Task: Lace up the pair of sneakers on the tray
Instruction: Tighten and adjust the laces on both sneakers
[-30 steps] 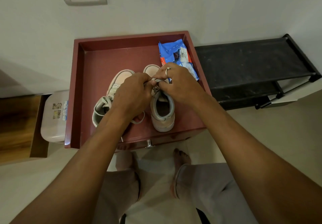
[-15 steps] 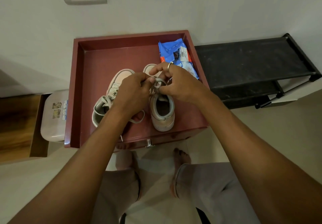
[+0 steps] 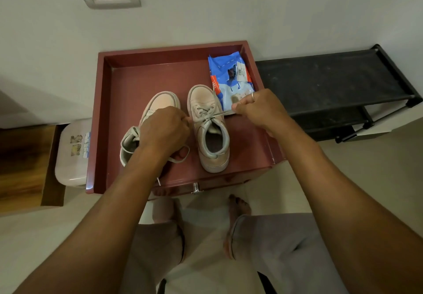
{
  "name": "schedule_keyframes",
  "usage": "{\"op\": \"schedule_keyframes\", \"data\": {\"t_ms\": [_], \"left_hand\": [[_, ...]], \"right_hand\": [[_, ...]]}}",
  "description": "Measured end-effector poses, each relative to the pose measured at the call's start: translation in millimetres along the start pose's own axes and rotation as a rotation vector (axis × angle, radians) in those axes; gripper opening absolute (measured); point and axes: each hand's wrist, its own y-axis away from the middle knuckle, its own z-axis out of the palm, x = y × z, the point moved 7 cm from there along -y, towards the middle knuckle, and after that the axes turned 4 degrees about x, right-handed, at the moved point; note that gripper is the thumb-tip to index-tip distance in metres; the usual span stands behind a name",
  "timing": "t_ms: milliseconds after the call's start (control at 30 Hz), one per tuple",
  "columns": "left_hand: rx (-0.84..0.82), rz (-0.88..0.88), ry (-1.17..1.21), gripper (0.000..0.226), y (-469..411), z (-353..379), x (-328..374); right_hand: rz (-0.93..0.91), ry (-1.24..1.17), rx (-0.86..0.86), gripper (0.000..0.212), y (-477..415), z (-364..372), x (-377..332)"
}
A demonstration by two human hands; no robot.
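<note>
Nearest us, by the heel of the left sneaker (image 3: 160, 101), its loose lace (image 3: 180, 159) lies in a slack loop on the red tray (image 3: 251, 156), and we judge that shoe not yet done. Both shoes stand side by side mid-tray, toes pointing away. Our left hand (image 3: 163, 131) sits over the left sneaker with its fingers curled, thumb and forefinger pinching one end of the lace (image 3: 207, 116) on the right sneaker (image 3: 212, 142). Our right hand (image 3: 258, 108), further right, pinches the other end, its remaining fingers folded in, and the lace runs taut across the top eyelets. We expect the sneakers to be light, with soft uppers over stiffer soles, so an uneven pull could slide one on the smooth tray. The flat woven lace looks limp and should grip itself; we would hold it close to the crossing to tighten it and near the tips to thread it. We read no brand on either shoe. Farther off, the blue packet (image 3: 229, 76) carries print and a barcode label too small to read, and the sticker on the plastic box (image 3: 73, 151) at left is equally illegible.
</note>
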Motion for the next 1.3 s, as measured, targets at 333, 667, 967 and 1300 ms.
{"op": "schedule_keyframes", "data": {"t_ms": [333,667,967,1300], "left_hand": [[-0.014,-0.034,-0.028,0.029,3,-2,4],[0.222,-0.178,0.112,0.015,14,-71,-43],[-0.232,-0.46,0.235,0.011,40,-61,-87],[-0.32,-0.459,0.436,0.011,42,-57,-92]], "right_hand": [[0.041,0.038,0.01,0.034,-1,6,7],[-0.397,0.071,0.14,0.023,29,18,-73],[-0.419,0.117,-0.336,0.042,84,112,-115],[-0.209,0.08,-0.301,0.016,78,124,-109]]}}
